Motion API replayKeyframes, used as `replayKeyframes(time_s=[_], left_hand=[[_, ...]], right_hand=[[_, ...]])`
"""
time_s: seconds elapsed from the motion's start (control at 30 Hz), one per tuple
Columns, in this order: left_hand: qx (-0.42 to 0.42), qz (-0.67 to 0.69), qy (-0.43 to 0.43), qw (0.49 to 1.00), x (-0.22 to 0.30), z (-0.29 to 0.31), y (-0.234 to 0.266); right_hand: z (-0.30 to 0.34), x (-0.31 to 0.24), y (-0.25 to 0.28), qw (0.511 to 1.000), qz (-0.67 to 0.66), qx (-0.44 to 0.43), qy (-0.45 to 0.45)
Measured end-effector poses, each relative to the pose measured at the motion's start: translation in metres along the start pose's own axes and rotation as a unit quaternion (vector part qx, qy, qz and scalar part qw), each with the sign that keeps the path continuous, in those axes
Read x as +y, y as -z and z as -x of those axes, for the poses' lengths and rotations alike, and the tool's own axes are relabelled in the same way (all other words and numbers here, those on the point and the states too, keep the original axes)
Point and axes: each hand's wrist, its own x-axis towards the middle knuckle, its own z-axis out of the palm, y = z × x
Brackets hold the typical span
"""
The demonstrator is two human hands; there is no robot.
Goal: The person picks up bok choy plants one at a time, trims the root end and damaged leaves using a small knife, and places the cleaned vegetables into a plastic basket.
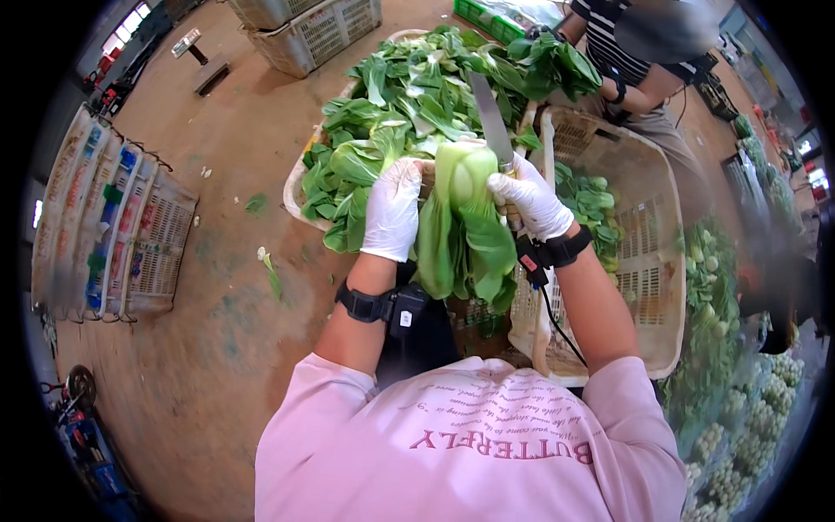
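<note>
A head of bok choy [466, 222] hangs in front of me, pale base up and green leaves down. My white-gloved left hand [393, 209] is closed on its left side near the base. In my right hand [534, 200], also gloved, is a knife [492, 122] with its broad blade pointing up and away. That hand's thumb rests by the bok choy's base; the knife handle is mostly covered by the fingers. Beyond my hands, a heap of bok choy [417, 96] fills a crate [298, 187].
A pale plastic crate [644, 244] at my right holds some bok choy. Stacked crates [113, 226] stand at left, more crates [309, 39] at the back. A co-worker [644, 78] at far right holds leafy greens [565, 70]. Vegetables [757, 409] lie along the right.
</note>
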Motion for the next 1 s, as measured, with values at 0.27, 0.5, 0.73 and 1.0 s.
replayKeyframes(time_s=[0.27, 0.5, 0.73, 1.0], left_hand=[[-0.144, -0.074, 0.046, 0.986, 0.011, -0.017, -0.020], [0.009, -0.383, -0.113, 0.917, -0.006, -0.074, 0.042], [-0.103, -0.326, -0.185, 0.922, 0.022, 0.026, -0.065], [-0.106, -0.356, -0.245, 0.895, -0.001, 0.042, -0.081]], right_hand=[[0.027, 0.010, 0.016, 0.997, 0.011, 0.055, -0.051], [0.042, 0.022, 0.026, 0.980, -0.182, 0.077, -0.002], [0.024, 0.059, 0.052, 0.961, -0.135, 0.239, -0.035], [0.023, 0.061, 0.037, 0.943, -0.119, 0.308, -0.034]])
